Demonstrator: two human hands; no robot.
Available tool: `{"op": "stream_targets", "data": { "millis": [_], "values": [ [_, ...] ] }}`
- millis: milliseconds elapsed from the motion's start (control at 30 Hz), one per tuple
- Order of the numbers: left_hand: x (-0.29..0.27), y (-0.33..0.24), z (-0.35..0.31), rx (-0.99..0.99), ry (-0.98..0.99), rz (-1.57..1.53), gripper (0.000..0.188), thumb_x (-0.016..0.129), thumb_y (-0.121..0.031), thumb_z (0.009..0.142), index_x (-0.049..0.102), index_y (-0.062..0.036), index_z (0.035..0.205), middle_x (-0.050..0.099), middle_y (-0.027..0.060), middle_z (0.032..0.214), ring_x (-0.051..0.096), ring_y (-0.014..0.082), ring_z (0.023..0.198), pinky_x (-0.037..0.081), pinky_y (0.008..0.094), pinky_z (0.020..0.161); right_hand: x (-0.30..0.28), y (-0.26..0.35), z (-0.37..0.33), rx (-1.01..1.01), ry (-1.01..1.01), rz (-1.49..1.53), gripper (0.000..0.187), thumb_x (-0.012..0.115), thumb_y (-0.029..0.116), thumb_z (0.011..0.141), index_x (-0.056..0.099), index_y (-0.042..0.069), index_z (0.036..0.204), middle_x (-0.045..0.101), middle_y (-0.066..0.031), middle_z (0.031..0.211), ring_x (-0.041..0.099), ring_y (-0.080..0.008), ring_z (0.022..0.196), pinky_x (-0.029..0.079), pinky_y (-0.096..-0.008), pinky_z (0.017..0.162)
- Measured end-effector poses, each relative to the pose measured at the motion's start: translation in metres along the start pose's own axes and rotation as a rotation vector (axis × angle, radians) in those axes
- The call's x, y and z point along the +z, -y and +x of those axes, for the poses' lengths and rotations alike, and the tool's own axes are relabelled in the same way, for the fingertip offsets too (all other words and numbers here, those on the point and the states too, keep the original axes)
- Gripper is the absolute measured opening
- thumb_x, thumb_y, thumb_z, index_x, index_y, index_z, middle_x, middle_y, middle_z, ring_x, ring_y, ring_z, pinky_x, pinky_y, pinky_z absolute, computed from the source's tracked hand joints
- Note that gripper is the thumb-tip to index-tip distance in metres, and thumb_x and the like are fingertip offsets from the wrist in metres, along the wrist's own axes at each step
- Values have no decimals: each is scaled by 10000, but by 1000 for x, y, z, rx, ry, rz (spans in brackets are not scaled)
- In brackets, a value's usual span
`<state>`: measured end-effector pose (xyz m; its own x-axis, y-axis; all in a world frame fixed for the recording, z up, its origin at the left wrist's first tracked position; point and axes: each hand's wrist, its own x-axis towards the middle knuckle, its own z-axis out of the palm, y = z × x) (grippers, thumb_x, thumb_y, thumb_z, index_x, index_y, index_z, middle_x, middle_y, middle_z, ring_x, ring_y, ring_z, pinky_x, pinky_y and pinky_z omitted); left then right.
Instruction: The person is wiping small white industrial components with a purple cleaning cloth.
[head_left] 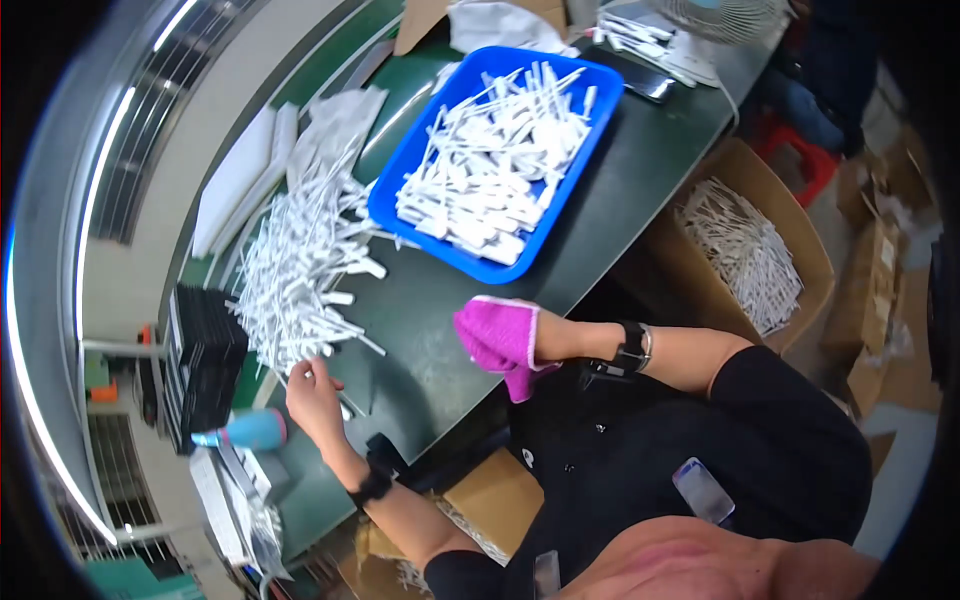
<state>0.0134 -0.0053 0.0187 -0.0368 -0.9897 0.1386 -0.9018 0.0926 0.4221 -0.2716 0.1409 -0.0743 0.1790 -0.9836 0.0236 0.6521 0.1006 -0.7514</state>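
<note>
- no words or numbers can be read anywhere.
- clear-edged card [704, 491] on the near dark shirt [640, 440]: any print is too blurred to make out.
- cardboard carton [884, 262] at right: small dark marks, too small to read.

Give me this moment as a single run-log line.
Left hand: at near end of white stick pile | Right hand: covered by pink cloth | Blue tray: white pieces | Carton: thin sticks
</note>
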Motion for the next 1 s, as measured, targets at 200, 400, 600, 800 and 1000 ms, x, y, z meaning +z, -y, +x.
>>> {"op": "stream_targets", "data": {
  "millis": [200, 400, 600, 800, 1000],
  "values": [
    [15, -100, -67, 173, 180, -1047, 329, 510, -201, 942, 516, 47, 1157, 658, 182, 938, 652, 184, 669, 506, 214, 514, -14, -2, -7, -217, 26, -482, 293, 559, 211, 932, 515, 37, 1163, 589, -41, 1008, 573, -105, 867, 498, -270, 731],
    [60, -83, -79, -95, 175, -1344, 353, 540, -133, 919, 472, 0, 1239, 622, 190, 1058, 652, 182, 796, 520, 236, 555, 6, -1, 2, -35, -13, -123, 285, 561, 224, 931, 527, 27, 1134, 594, -38, 1009, 578, -122, 872, 494, -280, 756],
    [66, -84, -87, -131, 195, -1446, 473, 573, -89, 885, 398, -54, 1322, 629, 186, 1027, 656, 180, 780, 497, 211, 515, 5, 11, -9, 6, -60, -139, 415, 539, 177, 941, 414, 14, 1301, 537, -72, 1192, 528, -158, 1083, 443, -305, 929],
    [65, -71, -94, -184, 222, -1487, 467, 568, -87, 887, 385, -23, 1311, 637, 194, 1006, 656, 171, 732, 498, 202, 487, 15, 3, -10, -232, -138, -469, 398, 544, 207, 942, 422, 22, 1272, 582, -62, 1056, 562, -133, 999, 478, -280, 845],
    [63, -65, -88, -144, 184, -1470, 408, 557, -100, 899, 403, 4, 1262, 635, 202, 1004, 650, 165, 706, 502, 206, 487, 24, 7, 4, -130, -250, -97, 302, 529, 203, 950, 474, 21, 1184, 578, -41, 1033, 578, -110, 920, 496, -260, 772]
  ]
}}
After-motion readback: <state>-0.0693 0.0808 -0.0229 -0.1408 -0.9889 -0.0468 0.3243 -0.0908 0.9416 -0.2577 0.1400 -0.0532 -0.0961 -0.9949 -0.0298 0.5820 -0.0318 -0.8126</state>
